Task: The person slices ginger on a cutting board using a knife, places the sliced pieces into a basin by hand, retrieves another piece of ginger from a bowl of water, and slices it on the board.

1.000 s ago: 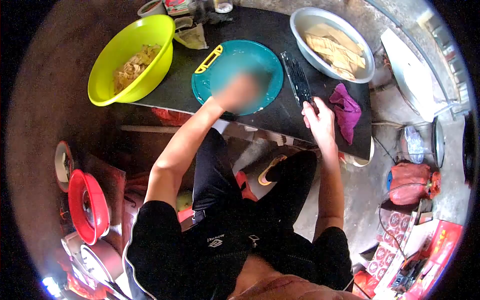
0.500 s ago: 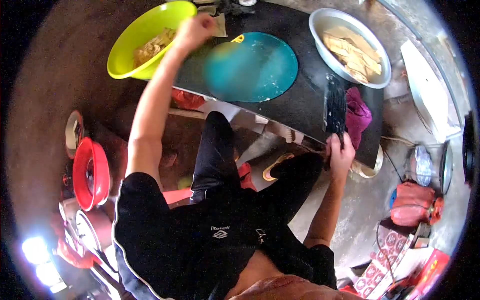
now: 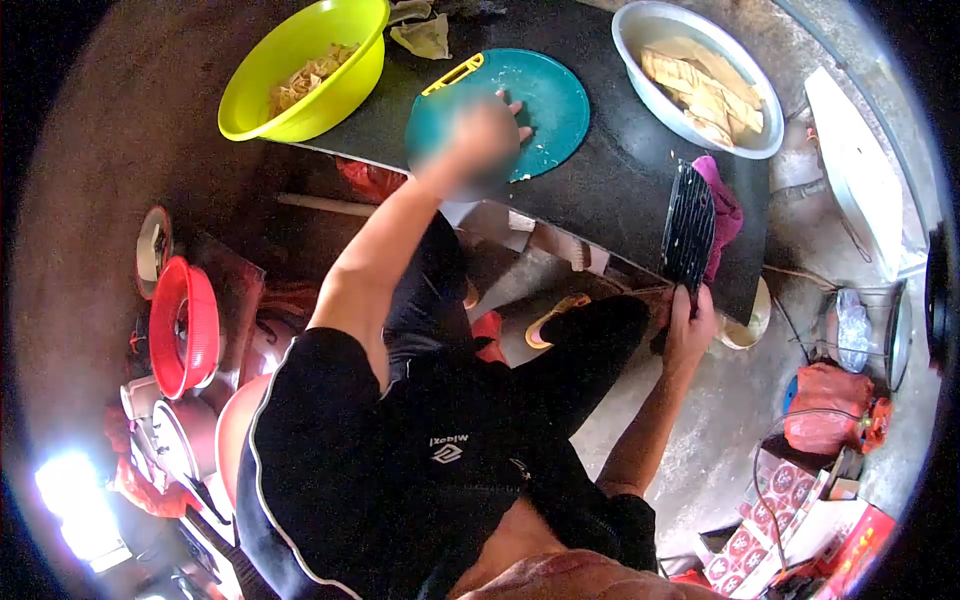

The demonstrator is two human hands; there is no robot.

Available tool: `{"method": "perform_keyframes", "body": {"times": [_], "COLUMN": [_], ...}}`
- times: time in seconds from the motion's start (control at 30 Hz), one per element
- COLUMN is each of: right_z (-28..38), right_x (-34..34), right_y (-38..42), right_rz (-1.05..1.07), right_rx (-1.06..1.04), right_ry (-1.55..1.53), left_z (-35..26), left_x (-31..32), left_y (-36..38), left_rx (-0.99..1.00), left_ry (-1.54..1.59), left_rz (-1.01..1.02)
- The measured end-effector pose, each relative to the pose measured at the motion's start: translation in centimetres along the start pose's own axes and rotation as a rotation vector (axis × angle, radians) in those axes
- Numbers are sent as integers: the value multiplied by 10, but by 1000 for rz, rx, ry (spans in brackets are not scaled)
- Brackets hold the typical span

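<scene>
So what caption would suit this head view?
Left hand on teal cutting board, right hand gripping cleaver beside it.

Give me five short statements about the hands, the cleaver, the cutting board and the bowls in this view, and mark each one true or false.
1. The right hand grips the handle of the broad dark cleaver. True.
2. The left hand rests inside the yellow-green plastic bowl. False: it lies over the round teal cutting board.
3. The round metal bowl holds flat pale yellow strips. True.
4. The magenta cloth lies on the cutting board. False: it lies on the black table top, beside the cleaver blade.
5. The yellow-green bowl is empty. False: it holds pale shredded pieces.
</scene>
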State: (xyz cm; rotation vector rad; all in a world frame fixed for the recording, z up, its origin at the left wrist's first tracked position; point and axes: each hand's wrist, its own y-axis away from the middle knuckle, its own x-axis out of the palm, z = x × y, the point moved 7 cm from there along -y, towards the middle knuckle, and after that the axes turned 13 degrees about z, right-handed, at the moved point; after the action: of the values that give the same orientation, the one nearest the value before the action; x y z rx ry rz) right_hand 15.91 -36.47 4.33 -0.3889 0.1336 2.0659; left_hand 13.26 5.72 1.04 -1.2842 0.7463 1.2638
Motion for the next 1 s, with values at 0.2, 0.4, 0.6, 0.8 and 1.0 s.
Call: {"method": "perform_keyframes", "body": {"times": [0.2, 0.4, 0.6, 0.8, 1.0], "right_z": [-9, -8, -3, -2, 4], "right_x": [1, 4, 0, 13, 23], "right_y": [20, 22, 33, 21, 24], "right_rz": [0, -5, -41, 80, 87], "right_rx": [30, 33, 58, -17, 27], "right_ry": [-134, -122, -180, -267, -285], "left_z": [-52, -44, 51, 68, 69], "left_x": [-13, -28, -80, 8, 11], "left_y": [-4, 3, 113, 189, 163], "left_rx": [-28, 199, -773, -1153, -1007], "left_ry": [371, 592, 975, 1388, 1240], "left_rz": [433, 340, -262, 78, 144]}}
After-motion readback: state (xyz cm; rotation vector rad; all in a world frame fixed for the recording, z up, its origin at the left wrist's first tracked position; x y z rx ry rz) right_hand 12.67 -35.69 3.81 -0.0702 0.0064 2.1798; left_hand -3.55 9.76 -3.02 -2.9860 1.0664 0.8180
